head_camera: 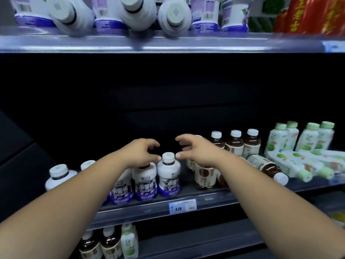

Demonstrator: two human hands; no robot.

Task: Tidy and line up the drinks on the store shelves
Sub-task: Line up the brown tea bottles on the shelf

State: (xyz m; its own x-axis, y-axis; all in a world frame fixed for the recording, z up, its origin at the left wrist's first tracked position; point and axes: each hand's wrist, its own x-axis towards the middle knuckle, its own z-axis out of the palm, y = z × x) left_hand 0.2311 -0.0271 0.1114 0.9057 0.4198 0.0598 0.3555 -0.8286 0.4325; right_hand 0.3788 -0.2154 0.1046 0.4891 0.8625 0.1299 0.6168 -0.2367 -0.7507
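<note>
White bottles with purple labels stand in a tight row at the front of the middle shelf, above a blue price tag. On my feed the left hand sits over the cap of one of them. Its fingers are hooked, but the palm hides the cap, so I cannot tell whether it grips anything. The right hand hovers just beside the next cap, fingers spread and half-curled, holding nothing. Its forearm covers part of the brown tea bottles. One brown bottle lies on its side, near toppled green-capped bottles. On the upper shelf more white bottles lean forward — blurred, labels unreadable. The lowest bottles are cut off by the frame edge.
</note>
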